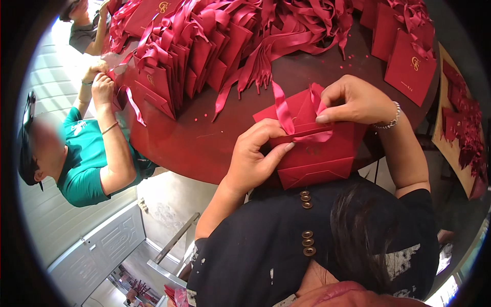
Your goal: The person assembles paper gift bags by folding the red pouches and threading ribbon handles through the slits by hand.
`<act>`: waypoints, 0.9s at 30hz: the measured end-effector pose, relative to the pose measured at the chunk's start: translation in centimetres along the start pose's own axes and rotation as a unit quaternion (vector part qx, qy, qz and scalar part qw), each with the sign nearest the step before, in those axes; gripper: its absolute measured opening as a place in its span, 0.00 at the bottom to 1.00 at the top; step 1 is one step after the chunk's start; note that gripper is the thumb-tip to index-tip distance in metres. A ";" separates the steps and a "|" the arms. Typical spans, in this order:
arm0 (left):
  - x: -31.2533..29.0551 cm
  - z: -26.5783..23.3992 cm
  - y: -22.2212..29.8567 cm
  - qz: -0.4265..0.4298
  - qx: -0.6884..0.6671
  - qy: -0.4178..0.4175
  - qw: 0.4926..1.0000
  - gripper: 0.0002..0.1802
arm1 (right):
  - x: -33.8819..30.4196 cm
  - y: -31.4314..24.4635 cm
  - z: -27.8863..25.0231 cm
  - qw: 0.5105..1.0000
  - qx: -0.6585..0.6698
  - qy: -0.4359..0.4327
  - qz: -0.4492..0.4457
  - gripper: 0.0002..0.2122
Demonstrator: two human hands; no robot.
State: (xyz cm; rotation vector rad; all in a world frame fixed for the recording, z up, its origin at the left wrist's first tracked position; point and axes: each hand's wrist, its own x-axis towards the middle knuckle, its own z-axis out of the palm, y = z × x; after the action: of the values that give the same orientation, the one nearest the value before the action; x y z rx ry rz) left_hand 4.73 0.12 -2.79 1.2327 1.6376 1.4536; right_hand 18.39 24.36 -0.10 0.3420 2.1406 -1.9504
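Note:
A red paper gift bag (319,161) is held at the table's near edge, its folded bottom toward my body. My left hand (255,152) is closed in a pinch on the bag's top edge, thumb toward me. My right hand (353,102) pinches a red satin ribbon (316,100) at the bag's opening, thumb and forefinger together. One ribbon length (282,107) stands up from the bag beside my left fingers, and another stretch crosses its front. Beneath or behind the held bag, more red paper shows; whether it is a second bag I cannot tell.
Rows of red bags (204,59) with trailing ribbons cover the far side of the round table (204,148). More bags (410,69) lie at far right. A wooden board (444,135) with red pieces stands beyond. At left, a person in green (94,158) handles a ribboned bag.

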 end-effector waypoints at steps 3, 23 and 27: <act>0.4 -0.1 0.6 -0.003 0.023 -0.031 0.999 0.10 | 0.7 1.3 0.3 0.999 -0.013 0.030 -0.028 0.12; 1.3 -0.9 -2.2 0.050 -0.512 0.155 0.843 0.18 | -3.5 0.3 6.4 0.966 0.088 0.159 -0.182 0.22; 1.8 -1.4 -0.9 -0.060 -0.429 0.199 0.879 0.17 | -3.4 -0.5 5.3 0.831 -0.273 0.323 -0.362 0.20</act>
State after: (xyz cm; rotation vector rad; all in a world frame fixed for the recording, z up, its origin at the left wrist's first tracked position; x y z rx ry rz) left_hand 2.57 1.24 -3.11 0.3337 1.0174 2.1017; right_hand 21.53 18.93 0.96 0.0663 3.5678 -1.4680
